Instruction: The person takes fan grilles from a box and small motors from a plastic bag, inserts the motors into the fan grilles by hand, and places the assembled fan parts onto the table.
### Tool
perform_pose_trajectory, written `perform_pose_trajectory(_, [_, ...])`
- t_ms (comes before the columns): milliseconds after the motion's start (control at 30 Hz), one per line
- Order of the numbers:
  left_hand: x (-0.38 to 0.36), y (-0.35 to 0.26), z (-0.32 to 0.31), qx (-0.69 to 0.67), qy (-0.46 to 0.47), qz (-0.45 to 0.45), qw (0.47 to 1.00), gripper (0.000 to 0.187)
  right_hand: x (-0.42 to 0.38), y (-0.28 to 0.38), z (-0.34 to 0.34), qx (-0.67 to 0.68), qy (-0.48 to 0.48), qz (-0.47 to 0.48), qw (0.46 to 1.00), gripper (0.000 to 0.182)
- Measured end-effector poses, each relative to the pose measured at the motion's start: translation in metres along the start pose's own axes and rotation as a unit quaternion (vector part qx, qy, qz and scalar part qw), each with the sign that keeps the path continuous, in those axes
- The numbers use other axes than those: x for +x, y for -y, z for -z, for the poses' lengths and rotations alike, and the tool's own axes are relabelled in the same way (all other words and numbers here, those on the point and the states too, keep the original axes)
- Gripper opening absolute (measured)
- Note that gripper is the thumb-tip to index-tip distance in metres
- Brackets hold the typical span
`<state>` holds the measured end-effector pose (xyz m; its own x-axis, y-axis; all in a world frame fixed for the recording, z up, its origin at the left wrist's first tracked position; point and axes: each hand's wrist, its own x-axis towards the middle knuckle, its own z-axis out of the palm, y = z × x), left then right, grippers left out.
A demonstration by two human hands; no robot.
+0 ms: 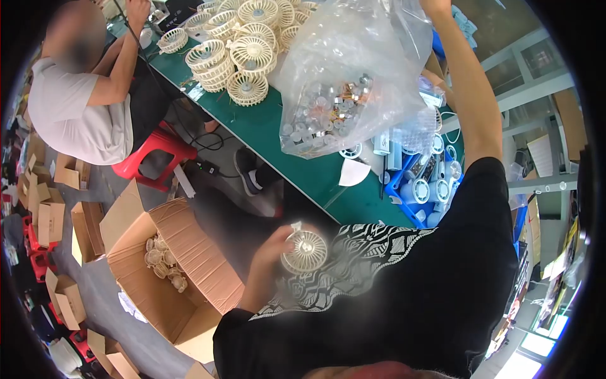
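Note:
My left hand [274,244] is closed around the rim of a round, cream-coloured fan cage [304,251], held over my lap. At the top edge of the view, my right hand [437,6] grips the upper part of a large clear plastic bag [391,57]; some of its fingers are cut off. Inside the bag, small motors with coloured wires [347,104] lie in a heap at the bottom. The bag rests on a green table [297,174]. Beside it, more cream fan cages [252,54] are piled up.
A blue tray [394,189] with light-blue fan housings [420,191] stands at the table's right. On the floor to my left is an open cardboard box [183,252] with several cream parts [165,262]. Another person [95,107] sits on a red stool [158,155].

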<state>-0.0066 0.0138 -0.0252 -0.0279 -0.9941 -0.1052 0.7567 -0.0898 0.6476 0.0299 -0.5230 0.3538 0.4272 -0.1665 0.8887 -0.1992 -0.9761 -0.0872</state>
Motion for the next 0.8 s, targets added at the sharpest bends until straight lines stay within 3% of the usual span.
perform_pose_trajectory(133, [-0.005, 0.000, -0.006, -0.014, -0.038, 0.013, 0.999, 0.080, -0.004, -0.015, -0.005, -0.005, 0.053, 0.038, 0.998, 0.022])
perform_pose_trajectory(200, [0.004, -0.008, -0.012, -0.015, -0.005, -0.007, 1.000, 0.080, 0.000, -0.019, 0.001, 0.121, 0.111, -0.103, 0.981, 0.019])
perform_pose_trajectory(267, [0.002, -0.008, -0.013, -0.016, -0.015, 0.001, 1.000, 0.081, -0.008, -0.042, -0.006, 0.279, 0.196, -0.222, 0.913, 0.020])
perform_pose_trajectory(300, [0.002, -0.007, -0.012, -0.018, -0.021, 0.004, 1.000, 0.081, -0.014, -0.039, -0.011, 0.420, 0.216, -0.214, 0.855, 0.029])
perform_pose_trajectory(400, [0.004, -0.008, -0.012, -0.017, -0.017, 0.011, 1.000, 0.082, -0.022, -0.035, -0.003, 0.649, 0.222, -0.330, 0.649, 0.047])
perform_pose_trajectory(467, [0.007, -0.012, -0.013, -0.013, -0.011, 0.012, 1.000, 0.081, -0.036, -0.063, -0.026, 0.503, 0.229, -0.444, 0.705, 0.056])
perform_pose_trajectory(533, [0.004, -0.014, -0.015, -0.016, -0.018, 0.012, 1.000, 0.080, -0.053, -0.050, -0.035, 0.592, 0.314, -0.410, 0.618, 0.047])
perform_pose_trajectory(633, [0.005, -0.017, -0.018, -0.032, -0.021, 0.013, 0.999, 0.079, -0.056, -0.089, -0.069, 0.350, 0.353, -0.159, 0.853, 0.035])
perform_pose_trajectory(733, [0.008, -0.015, -0.021, -0.079, -0.002, 0.006, 0.997, 0.071, -0.073, -0.063, -0.059, 0.168, 0.208, -0.080, 0.960, 0.028])
perform_pose_trajectory(800, [0.011, -0.016, -0.017, -0.058, 0.003, 0.001, 0.998, 0.071, -0.047, -0.017, -0.053, 0.039, 0.101, 0.002, 0.994, 0.025])
